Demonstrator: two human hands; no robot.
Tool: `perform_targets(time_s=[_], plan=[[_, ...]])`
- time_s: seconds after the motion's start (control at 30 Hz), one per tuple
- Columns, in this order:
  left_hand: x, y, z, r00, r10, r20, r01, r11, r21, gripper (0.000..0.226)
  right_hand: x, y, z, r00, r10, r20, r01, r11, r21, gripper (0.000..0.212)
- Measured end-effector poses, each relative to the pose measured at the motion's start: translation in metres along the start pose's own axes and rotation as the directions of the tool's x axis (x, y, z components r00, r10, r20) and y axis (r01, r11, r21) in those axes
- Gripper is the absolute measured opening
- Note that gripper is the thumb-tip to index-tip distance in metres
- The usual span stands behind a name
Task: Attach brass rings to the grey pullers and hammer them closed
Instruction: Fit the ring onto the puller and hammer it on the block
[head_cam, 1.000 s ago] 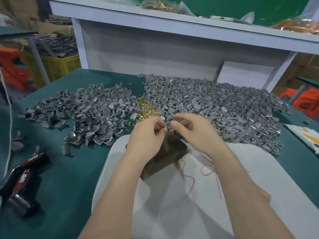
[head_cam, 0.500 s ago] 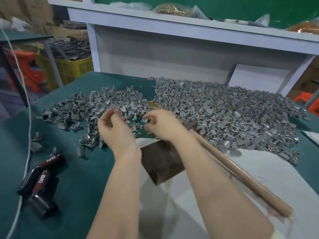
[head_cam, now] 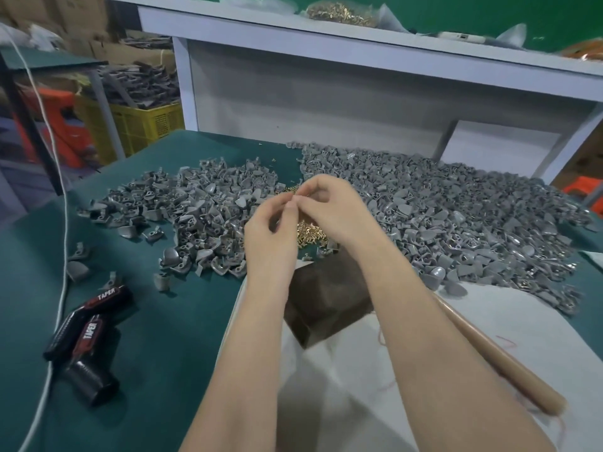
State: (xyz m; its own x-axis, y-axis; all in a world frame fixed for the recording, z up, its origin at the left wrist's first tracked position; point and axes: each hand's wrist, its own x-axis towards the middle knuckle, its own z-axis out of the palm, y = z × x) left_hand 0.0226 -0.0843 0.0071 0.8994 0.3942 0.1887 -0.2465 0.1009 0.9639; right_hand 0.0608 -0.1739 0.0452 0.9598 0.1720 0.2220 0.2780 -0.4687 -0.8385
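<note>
- Head view, nearest first: a wooden handle lies on the white sheet to our right, and a dark block sits between our forearms.
- Just past the block our left hand and right hand meet, fingertips pinched together — on what, we cannot tell; it is too small.
- To do this well, we should steady the puller in one hand and seat the ring fully through its eye before it goes on the block.
- Under and beyond the hands lie the brass rings, between two heaps of grey pullers on the bench.
</note>
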Motion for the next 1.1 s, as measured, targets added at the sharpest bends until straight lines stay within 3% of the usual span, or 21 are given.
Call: perform_targets(time_s=[0.17,0.27,0.3,0.33,0.37,0.4,0.47,0.53,0.67,0.83,0.97,1.03,1.1], plan=[[0.000,0.001,-0.001,1.000,0.000,0.026,0.002,0.996,-0.087,0.011,-0.008,0.005,-0.010,0.982,0.043,0.183,-0.110,0.921,0.373,0.023],[0.000,-0.001,-0.002,0.999,-0.011,-0.041,0.008,0.998,-0.067,0.011,-0.002,0.014,-0.006,0.984,0.114,0.140,-0.168,0.860,0.482,0.021],[0.001,-0.002,-0.003,0.996,-0.028,-0.081,0.021,0.996,-0.089,0.011,0.001,0.018,-0.003,0.985,0.146,0.088,-0.168,0.908,0.383,0.017],[0.003,-0.002,-0.004,0.991,-0.053,-0.123,0.036,0.991,-0.132,0.011,0.006,0.024,0.000,0.987,0.157,0.035,-0.160,0.975,0.156,0.012],[0.004,-0.002,-0.006,0.984,-0.080,-0.160,0.050,0.982,-0.184,0.010,0.011,0.030,0.006,0.988,0.152,0.022,-0.147,0.978,-0.145,0.008],[0.005,-0.002,-0.007,0.977,-0.101,-0.187,0.057,0.972,-0.228,0.009,0.014,0.035,0.013,0.986,0.159,0.042,-0.127,0.898,-0.421,0.007],[0.006,-0.003,-0.008,0.971,-0.115,-0.209,0.059,0.965,-0.257,0.011,0.021,0.042,0.028,0.970,0.214,0.116,-0.079,0.726,-0.683,0.012],[0.005,-0.004,-0.007,0.972,-0.112,-0.207,0.059,0.968,-0.246,0.013,0.029,0.041,0.038,0.950,0.265,0.162,-0.053,0.652,-0.757,0.004],[0.006,-0.005,-0.006,0.972,-0.118,-0.205,0.068,0.970,-0.235,0.014,0.040,0.037,0.044,0.929,0.305,0.208,-0.012,0.588,-0.809,0.033],[0.005,-0.004,-0.004,0.976,-0.110,-0.188,0.066,0.972,-0.226,0.010,0.041,0.046,0.048,0.962,0.228,0.152,-0.018,0.605,-0.796,0.009],[0.003,-0.002,-0.001,0.979,-0.101,-0.175,0.061,0.973,-0.222,0.011,0.044,0.043,0.047,0.940,0.275,0.203,0.011,0.570,-0.822,0.021],[0.002,-0.001,-0.001,0.980,-0.101,-0.171,0.064,0.975,-0.214,0.011,0.045,0.043,0.049,0.927,0.286,0.245,0.053,0.546,-0.836,0.010],[0.002,-0.001,-0.001,0.982,-0.100,-0.159,0.068,0.978,-0.195,0.011,0.047,0.046,0.051,0.934,0.229,0.276,0.095,0.585,-0.806,0.015]])
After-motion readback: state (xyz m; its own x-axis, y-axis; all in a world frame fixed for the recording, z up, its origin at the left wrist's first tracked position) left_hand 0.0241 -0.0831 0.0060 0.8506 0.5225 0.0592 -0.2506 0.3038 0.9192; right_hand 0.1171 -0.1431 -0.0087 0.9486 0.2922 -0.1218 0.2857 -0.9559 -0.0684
